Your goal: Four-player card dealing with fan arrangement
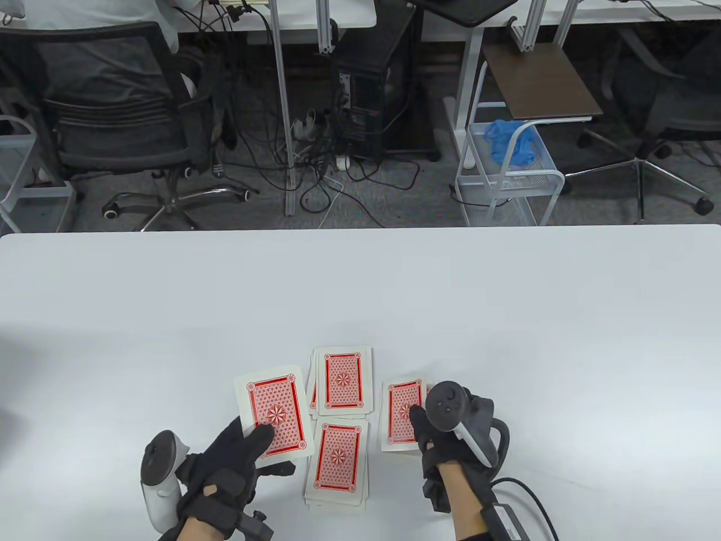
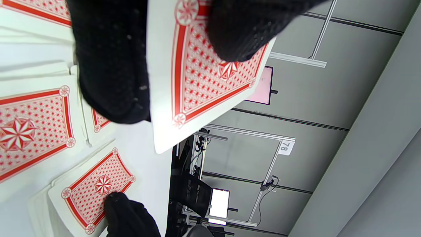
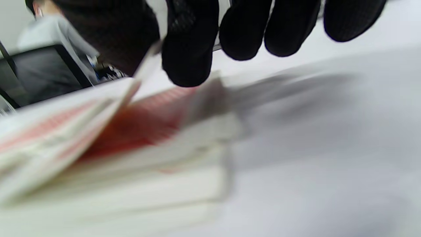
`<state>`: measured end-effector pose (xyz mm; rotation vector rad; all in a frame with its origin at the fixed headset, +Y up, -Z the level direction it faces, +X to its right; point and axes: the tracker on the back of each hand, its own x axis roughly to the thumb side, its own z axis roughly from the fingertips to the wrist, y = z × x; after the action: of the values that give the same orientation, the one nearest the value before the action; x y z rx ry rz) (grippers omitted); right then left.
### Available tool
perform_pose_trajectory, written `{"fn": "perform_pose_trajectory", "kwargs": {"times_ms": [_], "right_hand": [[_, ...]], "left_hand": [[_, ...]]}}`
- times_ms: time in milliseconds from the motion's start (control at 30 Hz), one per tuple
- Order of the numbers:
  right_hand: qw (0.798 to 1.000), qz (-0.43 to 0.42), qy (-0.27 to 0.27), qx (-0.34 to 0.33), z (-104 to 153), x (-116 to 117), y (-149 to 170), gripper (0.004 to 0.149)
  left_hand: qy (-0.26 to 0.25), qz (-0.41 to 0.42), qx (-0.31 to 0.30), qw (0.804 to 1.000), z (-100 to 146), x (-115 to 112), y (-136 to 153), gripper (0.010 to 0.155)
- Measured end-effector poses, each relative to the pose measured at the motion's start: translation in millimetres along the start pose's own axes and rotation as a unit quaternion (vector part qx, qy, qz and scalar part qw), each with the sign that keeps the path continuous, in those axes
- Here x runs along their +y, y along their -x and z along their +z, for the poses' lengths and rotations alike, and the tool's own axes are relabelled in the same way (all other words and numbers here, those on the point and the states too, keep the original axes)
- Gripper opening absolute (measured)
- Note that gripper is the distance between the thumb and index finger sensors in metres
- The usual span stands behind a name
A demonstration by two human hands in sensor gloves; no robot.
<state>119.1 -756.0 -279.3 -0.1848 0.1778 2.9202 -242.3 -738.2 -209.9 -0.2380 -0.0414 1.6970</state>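
On the white worktop [image 1: 507, 315] we see three face-down piles of red-backed cards close to the near edge: a far pile [image 1: 342, 381], a near pile [image 1: 338, 465] just in front of it, and a right pile [image 1: 403, 416] beside them. The left hand [image 1: 225, 468] holds a single card [image 1: 275, 414], back up, thumb on top and fingers beneath; the card sits left of the far pile and, in the left wrist view, is raised off the worktop with its far corner past the worktop edge. In that view the pinched card [image 2: 210, 82] lies between the thumb above and the fingers [image 2: 111, 65] below. The right hand [image 1: 445, 445] rests on the right pile, thumb on the top card's back. In the right wrist view, its fingertips [image 3: 190, 62] curl down over blurred cards, one card edge lifted against them; we cannot tell whether it grips a card.
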Motion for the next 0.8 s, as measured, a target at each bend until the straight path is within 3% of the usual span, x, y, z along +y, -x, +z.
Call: {"fn": "perform_pose_trajectory", "kwargs": {"times_ms": [133,200,267,367,500,567,667,733,800], "right_hand": [[0.994,0.11,0.003,0.017,-2,8,-3,0.047],[0.994,0.107,0.014,0.017,1,4,-6,0.054],[0.997,0.045,0.065,-0.027,8,-7,-11,0.056],[0.975,-0.14,0.138,-0.101,24,-27,-31,0.053],[0.923,-0.312,0.098,-0.202,51,-32,-72,0.062],[0.911,-0.335,0.075,-0.228,61,-30,-89,0.069],[0.925,-0.277,0.085,-0.245,71,-29,-110,0.07],[0.93,-0.245,0.124,-0.246,74,-29,-116,0.056],[0.923,-0.265,0.118,-0.255,73,-29,-117,0.044]], "left_hand": [[-0.004,0.001,0.0,1.0,0,2,0,0.048],[-0.007,-0.004,0.002,1.0,1,1,1,0.048],[-0.01,-0.013,0.004,1.0,0,1,1,0.048],[-0.013,-0.02,0.008,1.0,-1,-1,2,0.047],[-0.015,-0.011,0.015,1.0,-2,-7,5,0.047],[-0.013,-0.011,0.019,1.0,-1,-10,7,0.047],[-0.008,-0.007,0.02,1.0,0,-14,8,0.047],[-0.004,-0.005,0.017,1.0,1,-15,7,0.047],[0.01,-0.001,0.014,1.0,-1,-15,8,0.048]]}}
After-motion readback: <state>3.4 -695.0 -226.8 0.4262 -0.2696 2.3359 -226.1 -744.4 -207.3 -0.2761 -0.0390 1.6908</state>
